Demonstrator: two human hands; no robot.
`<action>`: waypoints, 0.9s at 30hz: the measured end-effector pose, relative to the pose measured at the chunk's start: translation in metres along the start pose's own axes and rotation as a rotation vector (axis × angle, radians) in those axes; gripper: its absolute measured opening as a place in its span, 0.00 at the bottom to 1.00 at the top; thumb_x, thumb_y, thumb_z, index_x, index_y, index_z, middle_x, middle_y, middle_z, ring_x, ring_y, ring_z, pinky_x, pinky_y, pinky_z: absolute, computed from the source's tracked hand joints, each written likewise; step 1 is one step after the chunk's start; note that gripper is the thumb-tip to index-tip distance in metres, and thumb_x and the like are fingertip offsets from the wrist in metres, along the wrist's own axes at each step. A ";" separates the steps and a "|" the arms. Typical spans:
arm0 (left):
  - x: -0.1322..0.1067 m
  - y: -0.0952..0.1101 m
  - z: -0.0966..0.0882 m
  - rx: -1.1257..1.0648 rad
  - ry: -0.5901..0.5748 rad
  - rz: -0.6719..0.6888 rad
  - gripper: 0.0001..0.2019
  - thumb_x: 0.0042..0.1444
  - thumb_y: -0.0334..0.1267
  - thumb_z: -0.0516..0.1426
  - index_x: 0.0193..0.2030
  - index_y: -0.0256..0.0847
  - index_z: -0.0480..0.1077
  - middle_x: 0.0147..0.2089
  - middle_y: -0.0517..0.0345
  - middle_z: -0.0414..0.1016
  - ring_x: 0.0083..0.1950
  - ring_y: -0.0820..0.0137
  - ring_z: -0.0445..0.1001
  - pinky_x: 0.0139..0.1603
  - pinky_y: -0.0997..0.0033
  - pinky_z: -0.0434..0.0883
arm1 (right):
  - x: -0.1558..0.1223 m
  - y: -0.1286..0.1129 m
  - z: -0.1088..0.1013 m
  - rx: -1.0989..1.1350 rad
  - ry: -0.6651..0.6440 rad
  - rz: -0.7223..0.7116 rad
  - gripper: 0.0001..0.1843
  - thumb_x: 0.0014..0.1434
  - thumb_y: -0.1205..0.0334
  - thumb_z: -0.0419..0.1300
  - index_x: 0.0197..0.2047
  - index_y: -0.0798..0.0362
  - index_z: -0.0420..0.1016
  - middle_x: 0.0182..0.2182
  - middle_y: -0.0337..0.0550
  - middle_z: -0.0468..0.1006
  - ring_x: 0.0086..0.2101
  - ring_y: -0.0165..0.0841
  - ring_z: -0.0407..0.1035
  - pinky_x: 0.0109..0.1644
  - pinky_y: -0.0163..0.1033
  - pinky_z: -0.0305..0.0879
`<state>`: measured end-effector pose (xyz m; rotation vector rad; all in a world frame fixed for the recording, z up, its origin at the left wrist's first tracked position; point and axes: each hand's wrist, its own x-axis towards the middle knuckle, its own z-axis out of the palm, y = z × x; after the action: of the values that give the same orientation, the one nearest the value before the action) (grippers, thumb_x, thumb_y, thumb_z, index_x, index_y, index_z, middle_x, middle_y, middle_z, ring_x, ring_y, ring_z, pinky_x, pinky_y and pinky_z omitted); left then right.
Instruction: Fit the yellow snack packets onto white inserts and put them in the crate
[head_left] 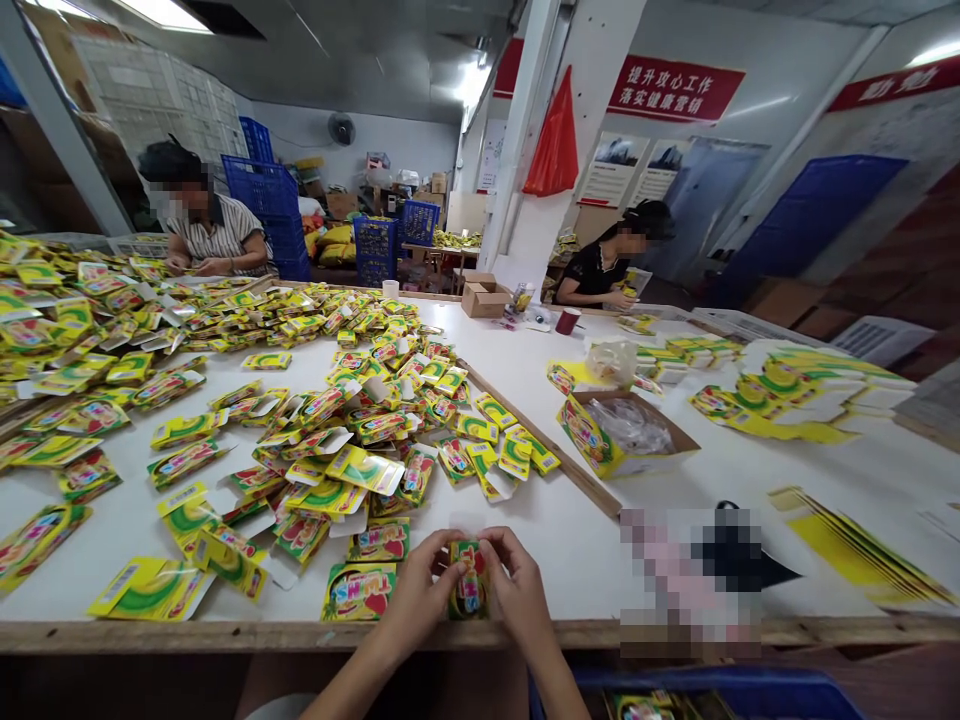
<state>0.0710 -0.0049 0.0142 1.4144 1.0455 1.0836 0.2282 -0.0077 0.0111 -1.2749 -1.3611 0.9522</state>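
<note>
Both of my hands are at the table's front edge, on one small printed carton (469, 580) in yellow, green and red. My left hand (427, 585) grips its left side, thumb on the front face. My right hand (517, 575) pinches the upper right corner. The carton stands roughly upright, its top between my fingertips; whether its flap is closed, I cannot tell. Just left of my left hand lie two like cartons, a flat one (360, 592) and another (379, 540) behind it. A loose heap of such cartons (360, 400) spreads beyond them, several with white flaps open.
A wooden strip (540, 435) divides the white tabletop (555, 560). Right of it stand an open display box (622, 430) holding clear plastic and stacked flat yellow card (862, 545). A blue crate (750, 690) sits below the edge. Two people work across the table.
</note>
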 end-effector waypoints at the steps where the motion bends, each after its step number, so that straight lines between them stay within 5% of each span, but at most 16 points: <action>1: 0.003 0.001 0.000 -0.021 0.005 0.007 0.12 0.55 0.37 0.58 0.46 0.40 0.74 0.44 0.51 0.77 0.39 0.64 0.73 0.41 0.69 0.69 | 0.002 0.000 0.000 0.002 0.014 0.001 0.15 0.59 0.49 0.58 0.35 0.53 0.72 0.31 0.42 0.76 0.34 0.36 0.71 0.39 0.37 0.68; 6: 0.013 -0.003 0.000 -0.123 -0.007 -0.036 0.10 0.53 0.41 0.61 0.37 0.36 0.76 0.35 0.53 0.78 0.39 0.63 0.74 0.43 0.67 0.69 | 0.005 0.005 0.005 0.134 0.115 0.012 0.18 0.54 0.48 0.63 0.40 0.52 0.71 0.33 0.42 0.77 0.37 0.37 0.73 0.42 0.39 0.69; 10: 0.008 -0.006 0.003 -0.261 0.022 -0.018 0.19 0.55 0.41 0.60 0.53 0.41 0.66 0.43 0.53 0.77 0.41 0.65 0.75 0.45 0.66 0.71 | 0.005 0.004 0.006 0.199 0.091 0.030 0.25 0.55 0.51 0.63 0.53 0.51 0.66 0.38 0.45 0.78 0.39 0.37 0.74 0.46 0.41 0.70; 13: 0.003 -0.004 0.004 -0.266 0.019 -0.004 0.21 0.56 0.40 0.59 0.56 0.44 0.62 0.47 0.52 0.75 0.46 0.64 0.76 0.49 0.63 0.71 | 0.005 0.002 0.004 0.151 0.060 0.020 0.19 0.56 0.50 0.62 0.47 0.53 0.72 0.37 0.46 0.78 0.37 0.38 0.74 0.43 0.41 0.70; 17: 0.002 0.004 0.002 -0.104 0.078 0.061 0.09 0.56 0.39 0.59 0.42 0.41 0.73 0.50 0.48 0.74 0.53 0.59 0.72 0.54 0.62 0.68 | 0.001 -0.001 -0.002 0.084 0.038 -0.007 0.15 0.55 0.49 0.62 0.38 0.53 0.76 0.37 0.47 0.79 0.39 0.41 0.74 0.44 0.43 0.71; 27: 0.005 0.018 0.005 0.043 0.165 0.062 0.06 0.54 0.38 0.60 0.37 0.40 0.76 0.35 0.54 0.77 0.37 0.63 0.74 0.40 0.68 0.68 | -0.004 -0.008 0.001 -0.040 0.041 -0.040 0.14 0.58 0.51 0.60 0.38 0.54 0.74 0.35 0.45 0.78 0.35 0.37 0.73 0.40 0.40 0.70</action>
<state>0.0784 -0.0028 0.0325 1.4174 1.1547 1.2468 0.2258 -0.0126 0.0184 -1.2859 -1.3747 0.8712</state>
